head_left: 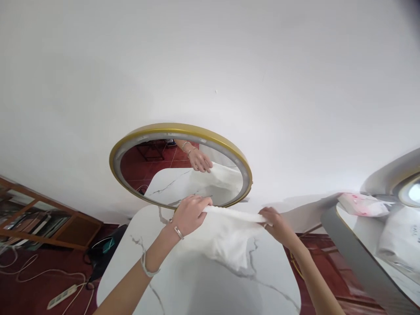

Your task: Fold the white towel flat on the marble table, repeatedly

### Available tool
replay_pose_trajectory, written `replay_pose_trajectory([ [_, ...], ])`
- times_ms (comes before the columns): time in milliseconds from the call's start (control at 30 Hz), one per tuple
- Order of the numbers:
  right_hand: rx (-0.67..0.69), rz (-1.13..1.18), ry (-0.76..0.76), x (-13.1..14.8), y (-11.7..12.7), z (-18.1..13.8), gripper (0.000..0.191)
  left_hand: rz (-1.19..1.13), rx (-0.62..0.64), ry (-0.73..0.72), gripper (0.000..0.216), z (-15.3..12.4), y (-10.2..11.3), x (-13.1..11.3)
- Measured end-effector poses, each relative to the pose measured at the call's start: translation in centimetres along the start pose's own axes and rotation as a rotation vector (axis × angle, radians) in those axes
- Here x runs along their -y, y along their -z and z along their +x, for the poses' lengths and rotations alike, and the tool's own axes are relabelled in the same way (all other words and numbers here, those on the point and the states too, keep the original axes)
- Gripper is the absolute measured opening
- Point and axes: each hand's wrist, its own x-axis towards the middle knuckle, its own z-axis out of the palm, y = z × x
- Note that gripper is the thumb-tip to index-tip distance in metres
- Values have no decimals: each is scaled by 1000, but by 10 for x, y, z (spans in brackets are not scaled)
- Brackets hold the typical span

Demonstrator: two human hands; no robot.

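A white cloth [226, 238] is stretched between my two hands above a white marble-patterned table [183, 288]. My left hand [190, 215], with bracelets at the wrist, pinches the cloth's upper edge at its left end. My right hand [274, 222] grips the same edge at its right end. The rest of the cloth hangs down and bunches on the tabletop. Just behind stands a round gold-framed mirror [180, 129] against the white wall; it reflects one hand and the cloth.
A wooden shelf unit [42, 221] sits low at the left. A power strip [62, 296] and cables lie on the red floor beside a dark bag [103, 251]. At the right is another table [370, 267] holding white bags.
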Motion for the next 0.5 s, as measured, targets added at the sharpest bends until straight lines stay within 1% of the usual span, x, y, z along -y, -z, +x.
replay_pose_trajectory([
  [33,-94,-3,-19,7,4,6,27,32,-125,-35,31,6,7,-2],
  [67,-232,-25,-68,17,7,13,30,59,-260,-80,31,14,15,-5],
  [133,-525,-72,-220,36,12,29,35,108,-517,-174,31,37,28,-11],
  [167,-626,-50,-305,46,13,38,37,134,-624,-208,29,51,34,-14],
  [233,-728,127,-480,60,10,55,38,182,-768,-251,26,80,45,-21],
  [300,-778,422,-662,68,3,71,38,219,-815,-255,28,105,53,-27],
  [333,-806,566,-730,72,-2,79,39,236,-805,-248,29,116,57,-31],
  [367,-834,683,-765,75,-6,85,42,253,-779,-238,30,125,60,-34],
  [433,-886,810,-743,84,-16,95,55,281,-724,-218,32,138,66,-41],
  [500,-900,811,-642,96,-26,100,74,302,-722,-198,32,144,70,-47],
])
